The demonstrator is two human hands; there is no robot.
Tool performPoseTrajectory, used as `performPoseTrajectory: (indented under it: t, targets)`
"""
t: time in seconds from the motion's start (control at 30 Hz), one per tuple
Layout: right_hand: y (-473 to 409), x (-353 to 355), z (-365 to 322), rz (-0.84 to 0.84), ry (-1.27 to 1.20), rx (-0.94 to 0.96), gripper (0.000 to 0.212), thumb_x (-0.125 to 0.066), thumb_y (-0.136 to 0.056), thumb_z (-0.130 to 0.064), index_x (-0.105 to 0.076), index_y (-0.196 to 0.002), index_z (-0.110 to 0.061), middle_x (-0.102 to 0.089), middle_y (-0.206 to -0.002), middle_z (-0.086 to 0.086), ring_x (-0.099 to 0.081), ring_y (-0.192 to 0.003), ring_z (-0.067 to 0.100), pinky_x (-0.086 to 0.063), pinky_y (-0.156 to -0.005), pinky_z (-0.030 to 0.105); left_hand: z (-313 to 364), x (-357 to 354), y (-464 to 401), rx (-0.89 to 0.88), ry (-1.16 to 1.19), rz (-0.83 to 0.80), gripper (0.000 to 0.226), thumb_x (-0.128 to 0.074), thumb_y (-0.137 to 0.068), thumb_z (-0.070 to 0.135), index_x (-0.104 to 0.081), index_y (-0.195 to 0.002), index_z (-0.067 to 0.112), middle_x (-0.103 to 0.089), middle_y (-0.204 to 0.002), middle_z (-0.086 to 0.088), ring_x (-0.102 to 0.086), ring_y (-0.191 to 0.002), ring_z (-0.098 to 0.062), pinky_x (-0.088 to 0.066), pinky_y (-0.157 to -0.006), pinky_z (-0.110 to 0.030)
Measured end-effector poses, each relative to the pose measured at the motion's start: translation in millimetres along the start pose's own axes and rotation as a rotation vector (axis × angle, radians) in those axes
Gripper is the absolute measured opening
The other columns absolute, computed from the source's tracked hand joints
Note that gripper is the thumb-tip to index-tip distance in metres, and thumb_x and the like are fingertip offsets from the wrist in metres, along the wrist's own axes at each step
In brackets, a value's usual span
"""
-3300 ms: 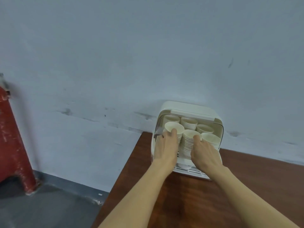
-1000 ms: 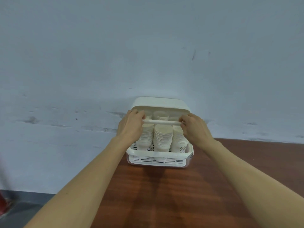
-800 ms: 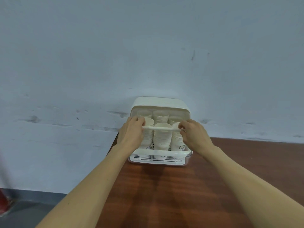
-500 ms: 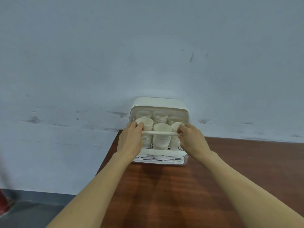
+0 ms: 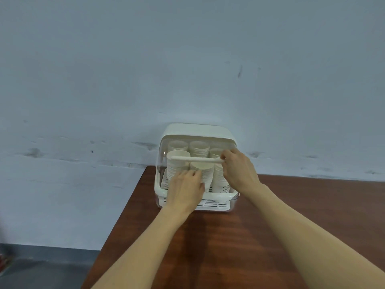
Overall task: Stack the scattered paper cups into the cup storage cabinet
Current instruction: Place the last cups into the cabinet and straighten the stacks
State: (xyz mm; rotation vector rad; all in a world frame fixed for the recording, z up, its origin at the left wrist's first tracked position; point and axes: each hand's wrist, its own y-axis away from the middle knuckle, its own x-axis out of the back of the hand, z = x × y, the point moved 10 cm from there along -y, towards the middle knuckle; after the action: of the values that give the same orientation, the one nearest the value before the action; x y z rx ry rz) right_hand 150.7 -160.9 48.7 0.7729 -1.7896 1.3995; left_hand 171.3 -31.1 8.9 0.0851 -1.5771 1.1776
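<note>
Cream plastic forms the cup storage cabinet (image 5: 198, 132), which sits at the far edge of the wooden table (image 5: 239, 236), against the pale wall (image 5: 187, 59). Inside it, the paper cups (image 5: 178, 163) stand in nested stacks, three at the back and three in front. My right hand (image 5: 239, 172) pinches the right end of the lid's handle bar (image 5: 193, 159), held across the front stacks. My left hand (image 5: 185, 190) reaches in below the bar, fingers loosely curled against the middle front stack; I cannot tell whether they grip it.
</note>
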Motion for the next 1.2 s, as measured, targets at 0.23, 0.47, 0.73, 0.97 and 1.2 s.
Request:
performPoseTrajectory:
  t: [0.23,0.47,0.73,0.97,1.2]
  targets:
    - [-4,-1,1,0.003,0.016,0.019,0.018,-0.048,-0.09,-0.005,-0.058,-0.104,-0.012,-0.054,-0.105,0.006,-0.056,-0.081,0.032,-0.042,-0.064,0.037,19,-36,-4,-0.065,0.023,-0.13,0.026,-0.034,-0.1,0.033,-0.052,-0.113,0.018,-0.069,-0.094,-0.011,-0.063,-0.087,-0.035,-0.036,-0.062,-0.035]
    - [-4,-3,2,0.019,0.026,0.036,0.017,-0.048,-0.09,-0.004,-0.057,-0.103,-0.011,-0.053,-0.102,0.007,-0.055,-0.078,0.032,-0.039,-0.061,0.036,12,-82,3,-0.018,0.018,-0.443,0.051,-0.021,-0.1,0.047,-0.06,-0.089,0.016,-0.066,-0.095,-0.011,-0.062,-0.09,-0.032,-0.041,-0.07,-0.036]
    - [3,-3,-1,-0.001,0.002,0.07,0.016,-0.048,-0.091,-0.005,-0.056,-0.103,-0.012,-0.055,-0.102,0.005,-0.053,-0.076,0.03,-0.04,-0.06,0.036,10,-99,5,0.026,-0.009,-0.589,0.061,-0.012,-0.099,0.052,-0.06,-0.113,0.017,-0.066,-0.107,-0.01,-0.059,-0.103,-0.03,-0.038,-0.089,-0.042]
    - [11,-6,1,-0.036,-0.023,0.048,0.015,-0.051,-0.088,-0.006,-0.057,-0.1,-0.013,-0.056,-0.104,0.004,-0.054,-0.08,0.031,-0.04,-0.062,0.035,6,-7,11,-0.069,0.086,0.043,0.025,-0.047,-0.092,0.031,-0.062,-0.08,0.015,-0.062,-0.076,0.001,-0.061,-0.068,-0.021,-0.04,-0.054,-0.029]
    - [30,-21,4,-0.114,-0.027,0.006,0.011,-0.052,-0.086,-0.008,-0.058,-0.093,-0.014,-0.055,-0.099,0.006,-0.057,-0.078,0.032,-0.049,-0.068,0.043,-38,17,12,0.015,-0.097,0.167,0.013,-0.059,-0.089,0.021,-0.064,-0.099,0.014,-0.061,-0.099,-0.002,-0.053,-0.094,-0.022,-0.046,-0.082,-0.036]
